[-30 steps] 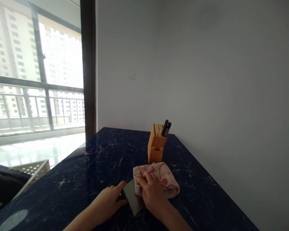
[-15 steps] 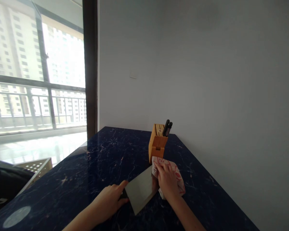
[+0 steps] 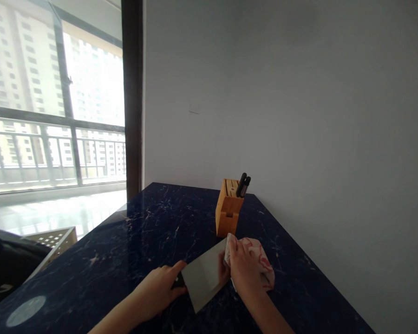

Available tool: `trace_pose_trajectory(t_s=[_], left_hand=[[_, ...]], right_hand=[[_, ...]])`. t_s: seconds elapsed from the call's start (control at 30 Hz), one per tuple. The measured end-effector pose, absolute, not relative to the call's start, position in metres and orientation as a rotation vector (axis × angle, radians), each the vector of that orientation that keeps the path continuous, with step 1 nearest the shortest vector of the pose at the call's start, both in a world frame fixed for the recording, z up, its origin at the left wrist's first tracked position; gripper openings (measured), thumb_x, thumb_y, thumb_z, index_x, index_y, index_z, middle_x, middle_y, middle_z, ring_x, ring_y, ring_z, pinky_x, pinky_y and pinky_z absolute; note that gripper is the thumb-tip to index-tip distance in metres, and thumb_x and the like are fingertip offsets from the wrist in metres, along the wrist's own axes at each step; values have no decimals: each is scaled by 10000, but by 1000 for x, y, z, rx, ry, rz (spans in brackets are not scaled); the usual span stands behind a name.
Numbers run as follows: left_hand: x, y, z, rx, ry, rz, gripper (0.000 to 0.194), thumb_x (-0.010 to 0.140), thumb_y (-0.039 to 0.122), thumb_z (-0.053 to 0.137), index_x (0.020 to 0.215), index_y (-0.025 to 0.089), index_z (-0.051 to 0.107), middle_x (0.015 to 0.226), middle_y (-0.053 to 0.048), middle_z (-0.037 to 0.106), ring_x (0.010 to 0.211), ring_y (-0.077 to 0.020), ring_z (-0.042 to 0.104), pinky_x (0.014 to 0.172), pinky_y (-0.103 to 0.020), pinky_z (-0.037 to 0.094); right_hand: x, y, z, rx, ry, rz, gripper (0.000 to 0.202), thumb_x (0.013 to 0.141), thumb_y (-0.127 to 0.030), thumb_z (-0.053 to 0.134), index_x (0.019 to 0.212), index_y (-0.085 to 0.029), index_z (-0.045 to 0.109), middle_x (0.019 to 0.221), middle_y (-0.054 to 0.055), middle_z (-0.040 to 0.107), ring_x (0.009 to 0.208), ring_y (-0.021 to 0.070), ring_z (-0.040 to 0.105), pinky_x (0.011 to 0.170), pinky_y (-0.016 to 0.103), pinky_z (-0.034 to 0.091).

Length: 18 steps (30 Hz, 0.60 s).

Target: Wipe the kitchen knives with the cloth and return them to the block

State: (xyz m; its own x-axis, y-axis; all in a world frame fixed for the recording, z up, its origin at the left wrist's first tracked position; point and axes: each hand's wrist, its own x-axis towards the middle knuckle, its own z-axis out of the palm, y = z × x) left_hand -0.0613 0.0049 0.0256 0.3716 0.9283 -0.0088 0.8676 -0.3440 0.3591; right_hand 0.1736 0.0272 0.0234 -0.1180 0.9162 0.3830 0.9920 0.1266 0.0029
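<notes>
My left hand (image 3: 162, 285) is closed around the dark handle of a cleaver (image 3: 205, 273). The broad, shiny blade points away to the right, low over the table. A folded white cloth with a red pattern (image 3: 264, 269) is gripped in my right hand (image 3: 244, 266), which presses it against the blade's far right end. My right fingers are bent over the cloth, and part of the blade is hidden behind them. Just beyond the cloth stands a wooden knife block (image 3: 227, 215), with black handles (image 3: 243, 184) sticking out of its right side.
The dark blue marble-patterned table (image 3: 167, 222) reaches back to the grey wall (image 3: 316, 116). A round pale patch (image 3: 26, 311) shows at its near left. Beyond the left edge are a light perforated crate (image 3: 61, 241) and a black item (image 3: 10, 264).
My right hand and the cloth have shifted slightly right and toward me along the blade's end. The left hand and cleaver stay nearly where they were.
</notes>
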Motion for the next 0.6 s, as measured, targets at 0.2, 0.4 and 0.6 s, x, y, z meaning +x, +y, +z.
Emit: trace_pose_trajectory(t_s=[0.2, 0.4, 0.6], left_hand=[[-61, 4, 25, 2340, 1572, 297, 388, 753, 350, 496, 1134, 278, 490, 880, -47, 671, 828, -238, 628, 674, -280, 436], [-62, 4, 25, 2338, 1551, 314, 387, 748, 355, 508, 1128, 281, 489, 881, -42, 671, 837, -228, 627, 672, -269, 431], [-61, 4, 27, 2315, 1569, 322, 384, 752, 375, 505, 1121, 272, 496, 884, -45, 670, 842, -235, 625, 677, -275, 429]], right_hand=[[167, 20, 26, -1949, -2170, -542, 392, 807, -22, 328, 1113, -155, 535, 1100, 117, 574, 991, 237, 532, 794, 334, 427], [160, 19, 17, -1967, -2179, -568, 403, 804, -6, 311, 1099, -143, 549, 1138, 130, 558, 1056, 249, 507, 819, 339, 428], [182, 33, 11, -1832, -2159, -323, 436, 788, -42, 347, 1201, -121, 463, 1153, 127, 544, 1077, 252, 487, 844, 356, 409]])
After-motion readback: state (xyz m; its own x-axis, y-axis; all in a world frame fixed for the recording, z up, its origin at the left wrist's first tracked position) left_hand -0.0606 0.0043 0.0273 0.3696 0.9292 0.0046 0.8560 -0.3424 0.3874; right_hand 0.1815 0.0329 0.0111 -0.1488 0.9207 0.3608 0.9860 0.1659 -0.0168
